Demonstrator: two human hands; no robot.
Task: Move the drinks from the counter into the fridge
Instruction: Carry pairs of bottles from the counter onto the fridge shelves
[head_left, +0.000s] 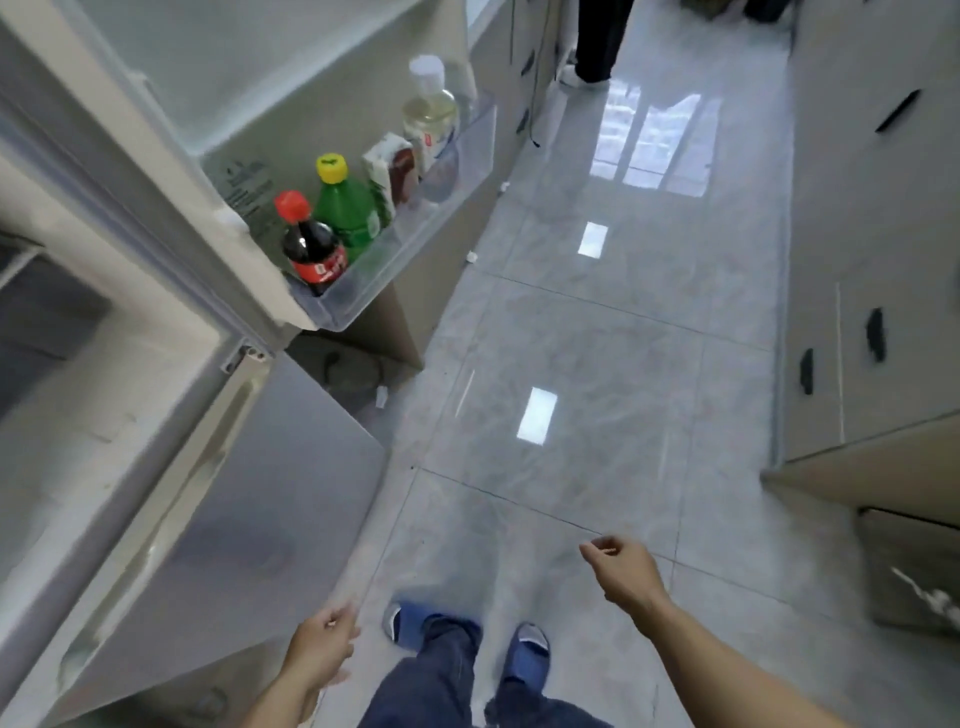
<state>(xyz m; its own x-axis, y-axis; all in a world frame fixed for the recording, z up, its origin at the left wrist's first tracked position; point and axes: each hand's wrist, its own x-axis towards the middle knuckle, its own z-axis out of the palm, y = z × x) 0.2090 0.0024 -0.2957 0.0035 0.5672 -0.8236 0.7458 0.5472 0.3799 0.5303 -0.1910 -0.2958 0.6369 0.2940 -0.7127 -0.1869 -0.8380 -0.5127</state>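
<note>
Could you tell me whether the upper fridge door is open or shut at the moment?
Open. The fridge door is swung out, exposing its door shelf with the cola bottle and green bottle standing upright.

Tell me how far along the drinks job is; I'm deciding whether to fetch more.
Looks partly done: the open fridge door's shelf holds a cola bottle, a green bottle, a carton and a clear bottle. Nothing is in hand: the left hand and right hand are empty, loosely curled. What is left cannot be told, since the counter top isn't in view, and the door is not yet closed.
</note>
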